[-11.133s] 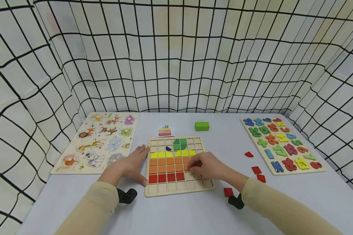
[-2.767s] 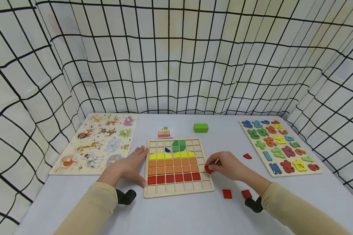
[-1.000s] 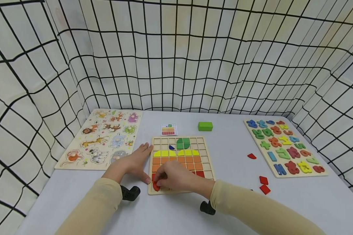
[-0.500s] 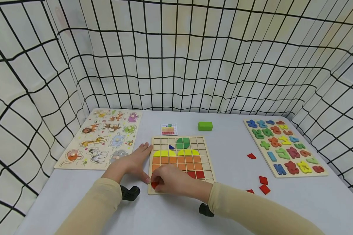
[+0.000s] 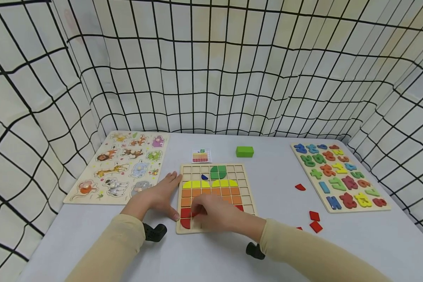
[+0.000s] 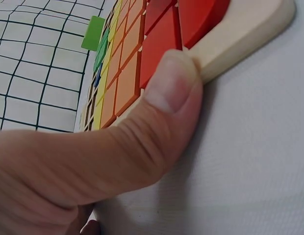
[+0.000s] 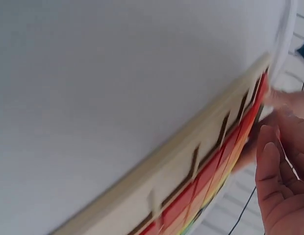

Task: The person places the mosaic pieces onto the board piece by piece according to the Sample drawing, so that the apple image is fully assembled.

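A wooden grid board (image 5: 246, 190) holds rows of red, orange and yellow pieces, plus green ones (image 5: 218, 172) and a small blue one (image 5: 205, 177). A red rounded piece (image 5: 185, 223) sits in the lower left corner cell, also visible as the red piece (image 6: 201, 19) in the left wrist view. My left hand (image 5: 155, 197) rests against the board's left side, its thumb (image 6: 166, 98) touching the edge. Over the lower rows, my right hand (image 5: 215, 213) hovers slightly blurred, fingers loosely bent. Nothing shows between its fingertips (image 7: 269, 152). It hides part of the red row.
Loose red pieces (image 5: 315, 226) lie right of the board, with a red rounded one (image 5: 300, 187) farther back. A pattern card (image 5: 201, 156) and green block (image 5: 244, 152) stand behind. An animal puzzle (image 5: 118, 168) lies left, a letter-and-number puzzle (image 5: 338, 176) right. Black netting surrounds the table.
Earlier, my right hand added red squares to the row, then brought a red rounded piece to the lower left corner. It has let go and shifted right. The left hand stays put.
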The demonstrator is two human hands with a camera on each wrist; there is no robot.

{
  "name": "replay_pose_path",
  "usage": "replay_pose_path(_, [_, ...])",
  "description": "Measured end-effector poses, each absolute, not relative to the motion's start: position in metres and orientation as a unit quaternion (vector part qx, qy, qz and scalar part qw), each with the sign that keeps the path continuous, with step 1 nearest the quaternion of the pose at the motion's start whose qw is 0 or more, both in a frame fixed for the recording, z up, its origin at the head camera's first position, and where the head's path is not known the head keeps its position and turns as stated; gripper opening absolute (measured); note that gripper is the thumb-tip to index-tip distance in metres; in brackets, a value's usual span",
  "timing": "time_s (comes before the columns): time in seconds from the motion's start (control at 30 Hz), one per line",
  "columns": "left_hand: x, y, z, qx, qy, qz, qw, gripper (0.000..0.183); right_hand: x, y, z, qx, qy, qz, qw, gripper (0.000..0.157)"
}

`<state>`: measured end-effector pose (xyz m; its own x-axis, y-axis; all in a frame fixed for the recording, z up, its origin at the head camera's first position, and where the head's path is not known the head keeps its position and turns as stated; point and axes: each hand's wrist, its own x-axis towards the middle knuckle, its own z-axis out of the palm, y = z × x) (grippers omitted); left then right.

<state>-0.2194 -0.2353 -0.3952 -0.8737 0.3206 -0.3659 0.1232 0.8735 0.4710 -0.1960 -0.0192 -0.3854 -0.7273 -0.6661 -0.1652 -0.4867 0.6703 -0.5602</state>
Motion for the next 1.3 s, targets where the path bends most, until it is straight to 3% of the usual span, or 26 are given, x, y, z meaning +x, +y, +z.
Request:
replay_pose_path(0.33, [-0.220, -0.235, -0.394, 0.122, 0.945, 0.212, 0.219, 0.129, -0.231, 0.089, -0.384, -0.275, 0.923, -0.251, 0.099, 0.008])
replay_pose_path(0.63, [-0.221, -0.238, -0.395, 0.124, 0.945, 0.210, 0.219, 0.129, -0.230, 0.170, -0.384, -0.247, 0.930, -0.245, 0.116, 0.012])
replay_pose_path(0.9, [-0.221, -0.238, -0.395, 0.128, 0.943, 0.215, 0.219, 0.129, -0.206, 0.189, -0.392, -0.247, 0.913, -0.243, 0.215, 0.012])
replay_pose_path(1.3, [-0.221, -0.236, -0.395, 0.127, 0.942, 0.219, 0.221, 0.128, -0.192, 0.182, -0.396, -0.265, 0.910, -0.232, 0.221, 0.022])
